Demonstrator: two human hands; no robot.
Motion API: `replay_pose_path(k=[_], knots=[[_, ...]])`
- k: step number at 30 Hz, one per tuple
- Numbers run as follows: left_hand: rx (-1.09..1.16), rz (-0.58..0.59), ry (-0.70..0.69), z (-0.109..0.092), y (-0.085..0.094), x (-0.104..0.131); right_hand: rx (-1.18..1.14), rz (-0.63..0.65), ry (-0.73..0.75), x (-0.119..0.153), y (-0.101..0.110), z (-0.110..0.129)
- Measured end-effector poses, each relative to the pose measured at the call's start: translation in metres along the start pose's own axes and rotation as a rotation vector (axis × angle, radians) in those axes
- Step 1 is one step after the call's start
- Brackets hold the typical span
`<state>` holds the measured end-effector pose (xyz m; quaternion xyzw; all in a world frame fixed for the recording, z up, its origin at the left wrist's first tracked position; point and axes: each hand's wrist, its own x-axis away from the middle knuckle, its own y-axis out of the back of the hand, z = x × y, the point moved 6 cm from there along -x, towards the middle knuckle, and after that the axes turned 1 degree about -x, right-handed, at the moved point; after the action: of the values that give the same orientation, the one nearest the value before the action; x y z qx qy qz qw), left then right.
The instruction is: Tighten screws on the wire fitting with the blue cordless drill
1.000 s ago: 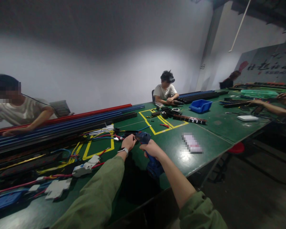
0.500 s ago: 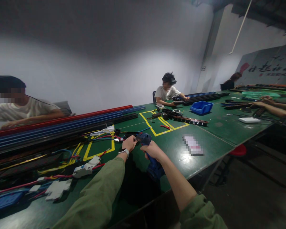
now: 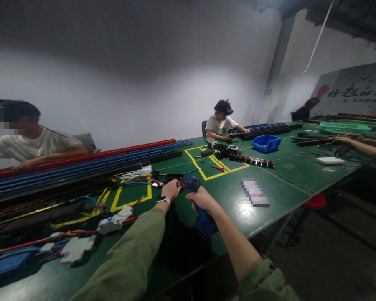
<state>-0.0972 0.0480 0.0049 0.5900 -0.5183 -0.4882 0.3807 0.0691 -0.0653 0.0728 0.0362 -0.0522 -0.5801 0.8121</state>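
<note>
My right hand (image 3: 200, 199) is wrapped round the grip of a blue cordless drill (image 3: 204, 221), held over the near part of the green table. The drill's nose points left, toward my left hand (image 3: 171, 190). That hand is closed at the drill's tip, and what its fingers pinch is too small and dark to name. Just beyond it lie red and blue wires (image 3: 156, 182) and a black part (image 3: 174, 177). White blocks with red cables, one of them a white breaker-like block (image 3: 115, 220), rest left of my left forearm.
Long red, blue and black bars (image 3: 81, 167) run along the table's left side. A blue bin (image 3: 266, 143), a phone-like slab (image 3: 255, 193) and a white box (image 3: 330, 161) lie to the right. Co-workers sit beyond the table; another person's hands (image 3: 351, 139) work at the right. A red stool (image 3: 315, 201) stands beside it.
The view has shifted slightly, moving the scene a little right and down. Both hands and the drill keep nearly the same pose.
</note>
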Motion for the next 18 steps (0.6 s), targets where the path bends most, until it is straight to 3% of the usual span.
replay_pose_path(k=[18], knots=[[0.018,0.007,-0.005,-0.0006,0.0018,0.0017,-0.032,0.010,0.005,0.0033,-0.0006,0.0055]])
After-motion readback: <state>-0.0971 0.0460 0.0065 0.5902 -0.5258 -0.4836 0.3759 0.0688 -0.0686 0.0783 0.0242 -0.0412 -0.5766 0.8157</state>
